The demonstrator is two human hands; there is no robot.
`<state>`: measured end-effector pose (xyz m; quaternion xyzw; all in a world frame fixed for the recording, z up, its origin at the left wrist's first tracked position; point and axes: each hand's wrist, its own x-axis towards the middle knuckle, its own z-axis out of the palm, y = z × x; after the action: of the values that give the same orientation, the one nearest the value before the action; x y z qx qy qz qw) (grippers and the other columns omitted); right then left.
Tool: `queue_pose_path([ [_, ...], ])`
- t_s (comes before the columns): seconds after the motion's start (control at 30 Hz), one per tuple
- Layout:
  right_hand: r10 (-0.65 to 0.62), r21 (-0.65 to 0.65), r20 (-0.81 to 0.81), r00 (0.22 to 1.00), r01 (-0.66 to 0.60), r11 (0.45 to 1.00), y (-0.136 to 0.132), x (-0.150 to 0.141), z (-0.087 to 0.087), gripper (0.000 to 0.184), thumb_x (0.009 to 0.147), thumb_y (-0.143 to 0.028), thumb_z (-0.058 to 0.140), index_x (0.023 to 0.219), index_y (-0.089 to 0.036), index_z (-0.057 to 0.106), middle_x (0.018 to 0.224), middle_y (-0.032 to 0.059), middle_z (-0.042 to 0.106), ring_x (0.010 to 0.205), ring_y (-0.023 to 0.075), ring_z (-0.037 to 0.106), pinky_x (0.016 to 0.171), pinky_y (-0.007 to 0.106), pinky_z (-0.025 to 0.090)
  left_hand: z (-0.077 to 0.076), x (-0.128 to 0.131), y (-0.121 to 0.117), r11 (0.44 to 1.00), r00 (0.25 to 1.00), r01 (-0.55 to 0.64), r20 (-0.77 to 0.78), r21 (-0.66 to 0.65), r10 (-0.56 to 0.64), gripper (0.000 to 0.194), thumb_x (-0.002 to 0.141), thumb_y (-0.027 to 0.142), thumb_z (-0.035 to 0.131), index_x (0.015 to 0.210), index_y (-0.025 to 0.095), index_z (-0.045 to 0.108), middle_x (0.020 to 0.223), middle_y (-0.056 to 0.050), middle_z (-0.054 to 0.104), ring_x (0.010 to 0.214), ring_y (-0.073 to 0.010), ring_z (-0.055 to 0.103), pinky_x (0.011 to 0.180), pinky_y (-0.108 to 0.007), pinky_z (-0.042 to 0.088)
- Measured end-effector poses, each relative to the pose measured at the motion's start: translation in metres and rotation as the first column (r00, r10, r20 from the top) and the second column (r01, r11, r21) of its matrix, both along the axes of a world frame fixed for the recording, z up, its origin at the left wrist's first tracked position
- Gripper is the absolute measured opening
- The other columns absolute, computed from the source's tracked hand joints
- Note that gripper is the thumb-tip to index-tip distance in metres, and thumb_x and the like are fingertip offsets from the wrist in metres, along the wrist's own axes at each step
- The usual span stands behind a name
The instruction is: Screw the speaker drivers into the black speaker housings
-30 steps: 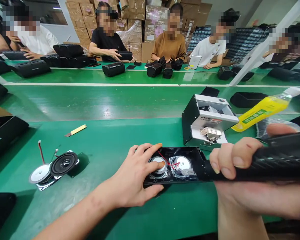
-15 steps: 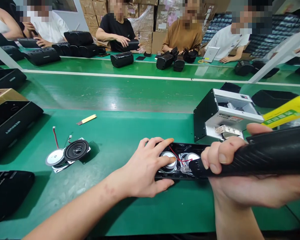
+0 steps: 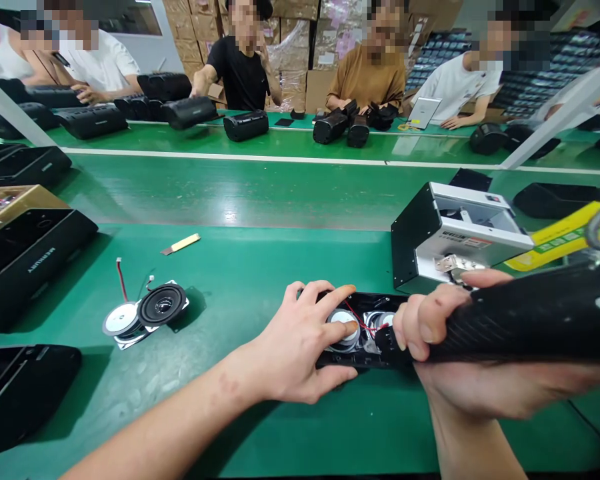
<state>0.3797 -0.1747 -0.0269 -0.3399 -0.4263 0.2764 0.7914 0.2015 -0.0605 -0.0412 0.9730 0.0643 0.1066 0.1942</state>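
A black speaker panel (image 3: 360, 308) lies on the green table (image 3: 240, 280) in front of me, with two round silver speaker drivers and a thin red wire (image 3: 354, 315) in it. My left hand (image 3: 300, 347) presses down on the panel's left end, fingers over the left driver (image 3: 345, 332). A thick black power screwdriver (image 3: 520, 320) is gripped in my right hand (image 3: 445, 340), its tip down by the right driver (image 3: 380, 320).
A loose pair of speaker drivers (image 3: 147, 310) lies to the left, a small yellow-handled blade (image 3: 181, 244) behind it. Black speaker housings (image 3: 25, 260) stand at the left edge. A metal screw feeder box (image 3: 455, 233) and a yellow bottle (image 3: 560, 237) sit at right. Several people work across the belt.
The screwdriver has slid left along the panel until its tip sits by the right driver. My left hand stays on the left driver. The view has shifted slightly.
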Motion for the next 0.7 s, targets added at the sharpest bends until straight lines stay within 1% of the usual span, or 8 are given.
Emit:
queue_pose_path([
  [0.1,-0.012,-0.004,-0.004,1.000,0.012,1.000,0.002,-0.009,0.004,0.064,0.080,-0.087,0.062,0.107,-0.030,0.074,0.057,-0.0033,0.060,0.037,0.0133,0.049,0.037,0.026,0.044,0.001,0.000,-0.001,1.000,1.000,0.002,-0.012,0.000,-0.002,0.043,0.088,0.047,0.073,0.122,0.021,0.071,0.165,-0.014,0.041,0.137,-0.0407,0.043,0.107,-0.066,0.037],
  [0.2,-0.011,0.000,-0.018,1.000,0.011,1.000,0.003,-0.014,0.006,0.065,0.076,-0.088,0.064,0.104,-0.030,0.073,0.057,-0.0042,0.060,0.037,0.0130,0.049,0.037,0.025,0.044,0.002,0.000,-0.002,1.000,1.000,0.002,-0.011,-0.013,-0.002,0.043,0.087,0.046,0.074,0.122,0.021,0.071,0.165,-0.013,0.041,0.137,-0.0405,0.042,0.107,-0.066,0.036],
  [0.27,-0.004,-0.005,-0.022,1.000,0.004,1.000,0.003,-0.016,0.005,0.066,0.074,-0.089,0.065,0.103,-0.030,0.073,0.056,-0.0048,0.060,0.036,0.0131,0.049,0.036,0.025,0.044,0.002,0.000,-0.003,1.000,1.000,0.002,-0.014,-0.022,-0.003,0.043,0.088,0.044,0.073,0.123,0.021,0.071,0.165,-0.014,0.041,0.138,-0.0404,0.041,0.107,-0.067,0.035],
  [0.4,-0.011,-0.014,-0.060,0.998,0.010,1.000,0.003,-0.018,0.001,0.062,0.073,-0.086,0.069,0.100,-0.030,0.074,0.056,-0.0055,0.059,0.034,0.0128,0.047,0.034,0.024,0.042,0.004,-0.001,-0.003,0.999,1.000,-0.002,-0.025,-0.040,0.001,0.046,0.088,0.042,0.073,0.128,0.020,0.070,0.165,-0.015,0.041,0.138,-0.0408,0.041,0.108,-0.068,0.035],
  [0.5,-0.026,-0.008,-0.062,0.998,0.025,1.000,0.004,-0.020,-0.002,0.061,0.074,-0.084,0.071,0.102,-0.030,0.075,0.056,-0.0051,0.059,0.035,0.0128,0.047,0.035,0.024,0.041,0.005,-0.001,-0.004,0.999,1.000,-0.007,-0.028,-0.053,0.006,0.044,0.087,0.042,0.074,0.125,0.021,0.070,0.166,-0.014,0.040,0.139,-0.0413,0.040,0.109,-0.069,0.034],
  [0.57,-0.032,0.006,-0.041,0.999,0.033,0.999,0.004,-0.022,-0.004,0.064,0.076,-0.086,0.067,0.104,-0.030,0.075,0.056,-0.0050,0.059,0.035,0.0124,0.047,0.036,0.024,0.041,0.005,-0.001,-0.004,0.998,1.000,-0.010,-0.023,-0.061,0.009,0.042,0.087,0.041,0.074,0.124,0.022,0.071,0.165,-0.013,0.041,0.140,-0.0411,0.040,0.110,-0.069,0.034],
  [0.63,-0.031,0.008,-0.027,0.999,0.031,0.999,0.003,-0.024,-0.005,0.070,0.076,-0.091,0.059,0.108,-0.031,0.074,0.058,-0.0046,0.059,0.037,0.0126,0.048,0.038,0.024,0.042,0.006,0.000,-0.004,0.998,1.000,-0.019,-0.015,-0.065,0.018,0.040,0.087,0.040,0.074,0.124,0.024,0.071,0.165,-0.012,0.041,0.142,-0.0408,0.040,0.113,-0.070,0.033],
  [0.7,-0.029,-0.011,-0.036,0.999,0.029,1.000,0.000,-0.024,-0.001,0.074,0.077,-0.094,0.053,0.113,-0.032,0.074,0.060,-0.0039,0.061,0.039,0.0130,0.050,0.039,0.025,0.042,0.007,0.000,-0.005,0.997,0.999,-0.037,-0.011,-0.064,0.036,0.040,0.087,0.038,0.073,0.126,0.026,0.071,0.165,-0.011,0.042,0.143,-0.0409,0.039,0.114,-0.070,0.033],
])
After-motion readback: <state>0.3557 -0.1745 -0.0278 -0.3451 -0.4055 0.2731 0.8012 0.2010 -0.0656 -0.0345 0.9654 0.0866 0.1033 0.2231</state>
